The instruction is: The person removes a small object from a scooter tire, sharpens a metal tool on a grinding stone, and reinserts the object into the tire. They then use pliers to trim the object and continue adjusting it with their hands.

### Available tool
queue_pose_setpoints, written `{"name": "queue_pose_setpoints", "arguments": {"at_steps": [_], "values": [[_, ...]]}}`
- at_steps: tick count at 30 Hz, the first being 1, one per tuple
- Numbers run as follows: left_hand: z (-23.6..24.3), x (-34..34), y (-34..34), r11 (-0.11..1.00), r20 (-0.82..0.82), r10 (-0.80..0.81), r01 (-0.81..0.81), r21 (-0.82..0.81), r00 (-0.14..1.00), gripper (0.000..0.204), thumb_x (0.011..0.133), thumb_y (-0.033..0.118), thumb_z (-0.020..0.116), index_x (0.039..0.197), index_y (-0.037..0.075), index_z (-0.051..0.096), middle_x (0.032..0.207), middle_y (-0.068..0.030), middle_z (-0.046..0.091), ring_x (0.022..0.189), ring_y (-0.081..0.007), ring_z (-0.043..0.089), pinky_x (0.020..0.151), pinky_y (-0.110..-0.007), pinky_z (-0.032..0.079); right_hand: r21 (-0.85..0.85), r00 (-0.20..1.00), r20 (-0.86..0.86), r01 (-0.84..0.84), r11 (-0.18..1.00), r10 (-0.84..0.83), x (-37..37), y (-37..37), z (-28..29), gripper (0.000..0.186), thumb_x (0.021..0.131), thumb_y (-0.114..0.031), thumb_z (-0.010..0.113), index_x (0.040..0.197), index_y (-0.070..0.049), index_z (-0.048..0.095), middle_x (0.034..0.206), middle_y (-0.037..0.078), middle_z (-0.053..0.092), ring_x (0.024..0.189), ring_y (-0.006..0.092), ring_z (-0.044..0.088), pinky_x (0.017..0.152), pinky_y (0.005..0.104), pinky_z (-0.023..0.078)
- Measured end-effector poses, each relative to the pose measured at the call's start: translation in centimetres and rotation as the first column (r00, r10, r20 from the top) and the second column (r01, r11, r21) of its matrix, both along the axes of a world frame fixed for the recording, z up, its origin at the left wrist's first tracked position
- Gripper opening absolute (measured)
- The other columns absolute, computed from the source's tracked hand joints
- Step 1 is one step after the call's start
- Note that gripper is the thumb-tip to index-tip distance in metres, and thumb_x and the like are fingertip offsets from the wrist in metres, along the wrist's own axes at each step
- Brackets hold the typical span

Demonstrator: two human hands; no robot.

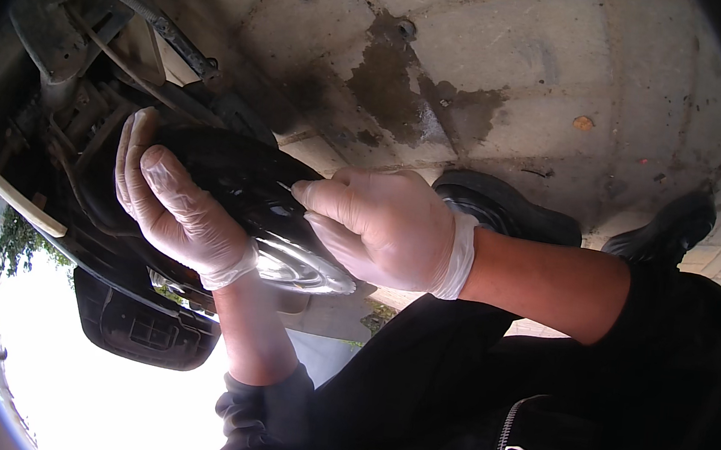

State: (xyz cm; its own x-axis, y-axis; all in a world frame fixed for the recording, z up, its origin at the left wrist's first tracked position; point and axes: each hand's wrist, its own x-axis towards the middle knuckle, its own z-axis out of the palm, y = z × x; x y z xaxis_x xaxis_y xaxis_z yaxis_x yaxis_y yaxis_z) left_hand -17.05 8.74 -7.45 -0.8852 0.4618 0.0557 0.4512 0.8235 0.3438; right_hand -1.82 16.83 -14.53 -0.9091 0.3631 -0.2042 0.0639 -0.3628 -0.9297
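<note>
A glossy black part with a clear, shiny lens-like end, which looks like a vehicle lamp, lies between my two hands. My left hand, in a thin translucent glove, is at its left side, fingers stretched upward and thumb apart. Whether that palm bears any of its weight cannot be seen. My right hand, gloved alike, is closed over the lamp's right side, thumb and forefinger pinched together. A small pale tip pokes out at those fingertips against the black surface; the rest of it is hidden.
Dark brackets and cables of a vehicle's exposed frame crowd the upper left. A black plastic mirror-shaped piece hangs below them. Paving slabs with a wet stain lie beyond. Black shoes stand at the right.
</note>
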Motion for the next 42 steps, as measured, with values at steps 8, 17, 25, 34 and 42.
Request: {"name": "queue_pose_setpoints", "arguments": {"at_steps": [8, 17, 25, 34, 42], "values": [[-0.1, -0.1, -0.3, 0.995, 0.038, 0.04, -0.043, 0.087, 0.998, 0.037, 0.106, 0.031, 0.053, 0.124, 0.001, 0.065, 0.126, -0.0073, 0.062, 0.116, -0.0176, 0.06, 0.107, -0.033, 0.044, -0.149, 0.983, -0.171, 0.039, 0.988, -0.064, 0.0, -0.8, -1.8, 0.024, 0.084, -0.003, 0.073, 0.106, -0.004, 0.065, 0.073, 0.009, 0.063, 0.063, 0.0277, 0.064, 0.056, 0.0369, 0.051], [0.1, -0.1, -0.5, 0.992, 0.062, 0.045, -0.052, 0.113, 0.997, 0.038, 0.105, 0.032, 0.054, 0.124, 0.001, 0.065, 0.127, -0.0074, 0.061, 0.117, -0.018, 0.059, 0.107, -0.033, 0.044, 0.084, 0.99, -0.143, 0.023, 0.996, -0.011, 0.3, -1.4, -2.2, 0.02, 0.086, -0.009, 0.073, 0.104, -0.006, 0.067, 0.073, 0.006, 0.063, 0.059, 0.0256, 0.063, 0.051, 0.0364, 0.049], [0.2, -0.5, -0.7, 0.999, 0.012, 0.0, -0.001, 0.051, 1.0, 0.039, 0.106, 0.033, 0.052, 0.124, 0.001, 0.066, 0.128, -0.0083, 0.06, 0.12, -0.0189, 0.058, 0.108, -0.034, 0.043, -0.071, 0.997, -0.067, 0.021, 0.997, -0.026, 1.1, -1.8, -1.0, 0.034, 0.088, 0.001, 0.071, 0.121, -0.003, 0.064, 0.081, 0.009, 0.062, 0.065, 0.0231, 0.063, 0.06, 0.0304, 0.054], [1.4, -1.2, -2.5, 0.954, -0.116, -0.12, 0.082, -0.287, 0.986, 0.042, 0.105, 0.034, 0.047, 0.125, 0.002, 0.066, 0.132, -0.0129, 0.062, 0.126, -0.0309, 0.052, 0.11, -0.044, 0.035, 0.0, 0.994, 0.111, -0.012, 1.0, 0.012, 0.6, 2.3, 1.9, 0.018, 0.095, -0.014, 0.066, 0.11, -0.005, 0.064, 0.089, 0.014, 0.068, 0.078, 0.0341, 0.068, 0.067, 0.0396, 0.054], [5.9, -0.7, 3.1, 0.775, -0.134, -0.191, 0.065, -0.629, 0.972, 0.038, 0.097, 0.032, 0.057, 0.127, 0.008, 0.062, 0.141, -0.0112, 0.055, 0.136, -0.0335, 0.043, 0.118, -0.052, 0.019, 0.427, 0.796, 0.256, -0.603, 0.674, 0.549, 0.5, 19.6, 10.7, 0.024, 0.095, -0.022, 0.061, 0.114, -0.007, 0.059, 0.089, 0.016, 0.07, 0.082, 0.0372, 0.068, 0.073, 0.0484, 0.053]]}}
